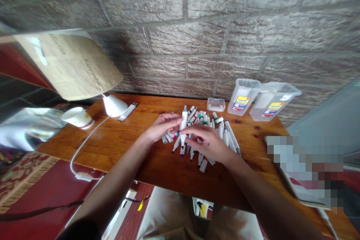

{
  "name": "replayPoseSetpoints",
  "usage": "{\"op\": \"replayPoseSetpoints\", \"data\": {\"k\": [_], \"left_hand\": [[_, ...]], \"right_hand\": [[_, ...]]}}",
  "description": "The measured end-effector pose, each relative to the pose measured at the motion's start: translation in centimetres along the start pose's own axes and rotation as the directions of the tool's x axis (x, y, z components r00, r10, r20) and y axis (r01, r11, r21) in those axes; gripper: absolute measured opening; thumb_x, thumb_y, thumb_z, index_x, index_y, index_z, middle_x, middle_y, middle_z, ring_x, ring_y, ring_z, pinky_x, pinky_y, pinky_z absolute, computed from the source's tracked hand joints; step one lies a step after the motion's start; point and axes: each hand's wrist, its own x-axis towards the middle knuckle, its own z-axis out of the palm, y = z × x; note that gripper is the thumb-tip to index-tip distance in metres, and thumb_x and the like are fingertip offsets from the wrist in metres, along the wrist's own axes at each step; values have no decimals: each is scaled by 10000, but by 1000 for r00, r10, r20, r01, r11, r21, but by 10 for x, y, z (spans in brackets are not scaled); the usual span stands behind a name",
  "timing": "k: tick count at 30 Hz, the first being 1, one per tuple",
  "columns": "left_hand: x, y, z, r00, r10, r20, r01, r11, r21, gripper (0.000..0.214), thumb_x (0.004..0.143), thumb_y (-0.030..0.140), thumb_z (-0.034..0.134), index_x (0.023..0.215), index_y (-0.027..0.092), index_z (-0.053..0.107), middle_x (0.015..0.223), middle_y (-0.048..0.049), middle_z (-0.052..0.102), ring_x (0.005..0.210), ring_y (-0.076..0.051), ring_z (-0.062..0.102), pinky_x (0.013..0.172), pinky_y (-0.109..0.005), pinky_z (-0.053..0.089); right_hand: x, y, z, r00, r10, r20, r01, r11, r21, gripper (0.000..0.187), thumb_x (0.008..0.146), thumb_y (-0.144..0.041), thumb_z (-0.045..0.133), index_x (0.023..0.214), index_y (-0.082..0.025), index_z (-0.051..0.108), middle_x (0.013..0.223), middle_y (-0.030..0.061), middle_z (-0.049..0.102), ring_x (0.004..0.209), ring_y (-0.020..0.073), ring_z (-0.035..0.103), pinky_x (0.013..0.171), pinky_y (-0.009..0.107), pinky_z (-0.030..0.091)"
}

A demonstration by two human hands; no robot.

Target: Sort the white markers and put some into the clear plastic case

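Between my two hands a white marker (183, 123) is held upright, with a dark tip showing at each end. The fingers of my left hand (164, 126) pinch its upper part from the left side. From the right, my right hand (209, 143) has its thumb and fingers closed around the lower part. Beneath and around both hands lies a loose pile of white markers (232, 138), some with green, red, purple or orange ends. Loose caps lie among them, such as a white cap (203, 165) at the near edge of the pile. My right hand hides part of the pile.
Behind the pile stand a small clear box (216, 104) and two clear plastic containers (242, 97) with labels. At left are a lamp (112, 105), a pair of markers (128, 112) and a paper cup (78, 117). A power cord (81, 146) crosses the wooden table (118, 142).
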Motion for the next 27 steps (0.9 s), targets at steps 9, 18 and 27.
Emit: {"op": "replayPoseSetpoints", "data": {"k": [9, 18, 27], "left_hand": [[2, 6, -20, 990, 35, -135, -28, 998, 50, 466, 639, 489, 886, 899, 120, 770, 675, -17, 682, 515, -77, 540, 503, -200, 419], [-7, 7, -119, 819, 298, -490, 308, 491, 815, 284, 756, 474, 752, 866, 218, 812, 905, -38, 802, 876, -236, 724, 798, -293, 530], [-12, 3, -126, 635, 230, -737, 713, 193, 674, 331, 776, 441, 753, 1060, 272, 776, 1065, -51, 787, 1026, -287, 722, 839, -316, 547]], "right_hand": [[-2, 3, 0, 996, -17, -82, 10, 996, -85, 399, 1006, -199, 511, 1379, -300, 608, 1123, 59, 739, 963, 185, 697, 877, 327, 552], [-6, 10, -3, 919, 221, -328, -269, 957, -110, 310, 951, -279, 615, 1242, -208, 696, 884, 29, 751, 584, 108, 613, 543, 222, 483], [-5, 7, -2, 923, 210, -324, -259, 959, -116, 262, 937, -274, 634, 1175, -202, 716, 835, 11, 748, 552, 98, 590, 523, 215, 464]]}}
